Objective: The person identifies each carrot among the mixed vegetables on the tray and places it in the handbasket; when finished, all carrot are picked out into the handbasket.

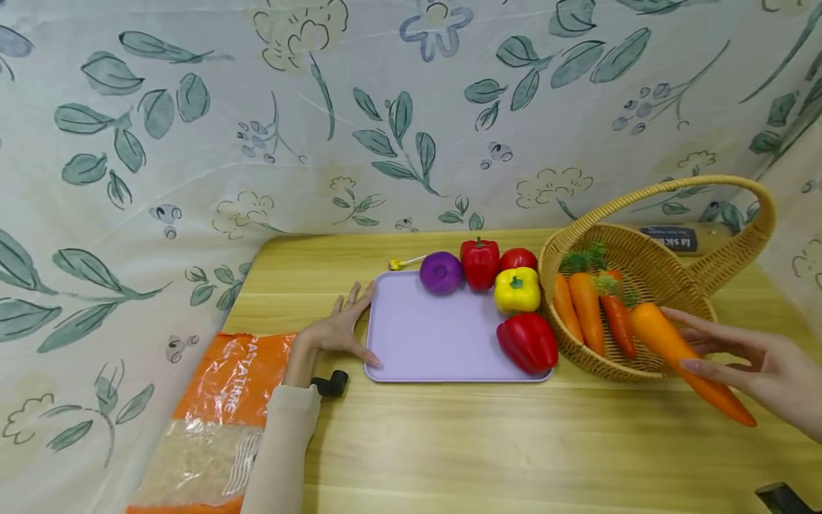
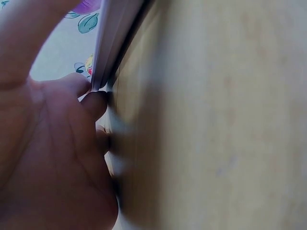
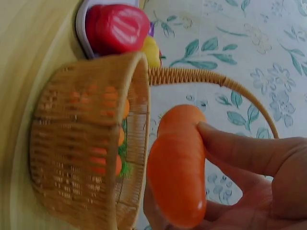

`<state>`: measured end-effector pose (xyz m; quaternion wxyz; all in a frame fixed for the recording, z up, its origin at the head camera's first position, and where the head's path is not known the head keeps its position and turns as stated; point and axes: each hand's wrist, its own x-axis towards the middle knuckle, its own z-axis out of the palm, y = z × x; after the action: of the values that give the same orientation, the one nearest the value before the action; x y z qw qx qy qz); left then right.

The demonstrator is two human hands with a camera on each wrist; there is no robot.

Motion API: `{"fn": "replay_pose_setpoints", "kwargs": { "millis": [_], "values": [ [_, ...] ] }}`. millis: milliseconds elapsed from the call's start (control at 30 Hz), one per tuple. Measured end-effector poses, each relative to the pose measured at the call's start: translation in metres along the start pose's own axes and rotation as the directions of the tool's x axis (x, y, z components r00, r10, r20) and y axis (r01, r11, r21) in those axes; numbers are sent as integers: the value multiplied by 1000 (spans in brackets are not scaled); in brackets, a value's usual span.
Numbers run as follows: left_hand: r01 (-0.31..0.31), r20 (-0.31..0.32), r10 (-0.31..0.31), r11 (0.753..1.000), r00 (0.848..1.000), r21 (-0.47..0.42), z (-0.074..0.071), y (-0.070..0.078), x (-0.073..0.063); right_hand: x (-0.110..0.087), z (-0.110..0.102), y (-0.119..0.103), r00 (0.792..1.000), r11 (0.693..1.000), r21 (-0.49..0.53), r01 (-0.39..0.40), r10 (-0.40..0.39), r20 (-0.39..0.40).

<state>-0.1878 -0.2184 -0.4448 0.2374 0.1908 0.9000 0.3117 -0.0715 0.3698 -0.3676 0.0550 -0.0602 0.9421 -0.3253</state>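
Note:
My right hand (image 1: 764,364) pinches an orange carrot (image 1: 683,360) between thumb and fingers, over the right rim of the wicker basket (image 1: 671,271). The carrot's thin end points down and right. Inside the basket lie several other carrots (image 1: 587,307) with green tops. My left hand (image 1: 334,328) rests at the left edge of the lilac tray (image 1: 430,335), fingers spread, thumb at its near corner. Along the tray's back and right sit a purple onion (image 1: 441,273), two red peppers (image 1: 528,343), a yellow pepper (image 1: 517,291) and a round red tomato (image 1: 519,258).
An orange pasta bag (image 1: 221,385) lies under and beside the left forearm. Behind the tray is a small yellow-headed stick (image 1: 406,263). A labelled roll (image 1: 687,238) lies behind the basket, whose tall handle (image 1: 681,183) arches above it. Floral cloth (image 1: 385,143) hangs along the back.

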Motion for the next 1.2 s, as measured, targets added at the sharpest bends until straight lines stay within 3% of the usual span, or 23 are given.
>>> {"fn": "replay_pose_setpoints", "kwargs": {
  "millis": [133,367,533,767,1200],
  "values": [
    [-2,0,2,1000,1000,-2,0,0,0,6,-12,10,994,998,26,-63,65,-86],
    [-6,-1,6,1000,1000,-11,-1,1,-1,29,-14,10,971,974,132,-184,201,-131],
    [-6,-8,6,1000,1000,-16,-1,-1,0,48,-7,5,969,973,150,-174,197,-150],
    [-10,-2,10,1000,1000,-2,0,0,0,64,6,4,974,972,159,-172,191,-119],
    [-13,-8,13,1000,1000,-8,-1,0,-1,82,20,10,980,990,-7,-144,141,-139]
  ]
}}
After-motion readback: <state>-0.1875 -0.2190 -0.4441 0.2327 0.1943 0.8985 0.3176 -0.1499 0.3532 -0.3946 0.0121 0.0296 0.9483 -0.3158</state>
